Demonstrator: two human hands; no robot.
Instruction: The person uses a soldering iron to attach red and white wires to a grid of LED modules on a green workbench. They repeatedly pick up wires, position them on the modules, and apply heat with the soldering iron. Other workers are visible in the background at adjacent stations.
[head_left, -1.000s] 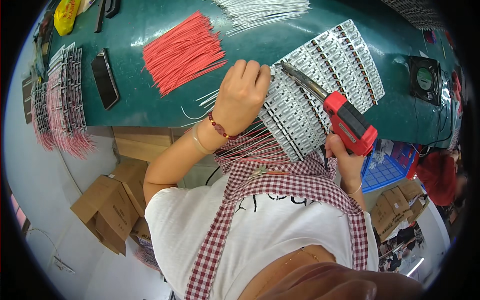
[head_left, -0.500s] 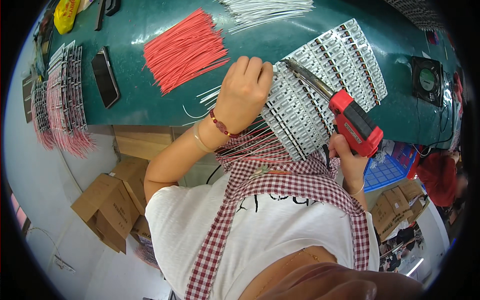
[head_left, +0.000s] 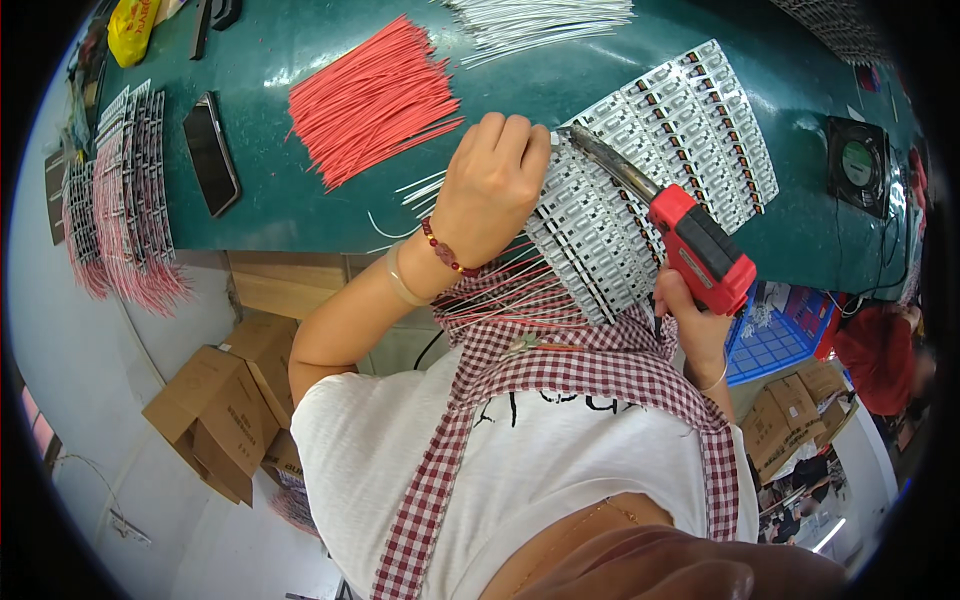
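My left hand (head_left: 492, 190) is closed at the near-left edge of a panel of small white circuit boards (head_left: 668, 130), its fingertips bent down and hidden. Several white wires (head_left: 425, 190) stick out on the left side of this hand; whether it grips them I cannot tell. In my right hand (head_left: 692, 325) is a red and black soldering gun (head_left: 703, 250). Its metal tip points up and left, at the panel's left edge close to my left fingertips. Red and white wires (head_left: 505, 290) hang from the panel's near edge over my checked apron.
A bundle of red wires (head_left: 370, 100) and one of white wires (head_left: 540, 25) lie on the green table (head_left: 265, 215). Further left are a phone (head_left: 211, 155) and wired board panels (head_left: 130, 190). A small black fan (head_left: 857, 165) stands right, above a blue basket (head_left: 775, 345).
The soldering gun has shifted slightly left, its tip now a little nearer my left fingertips. My left hand has moved very slightly right.
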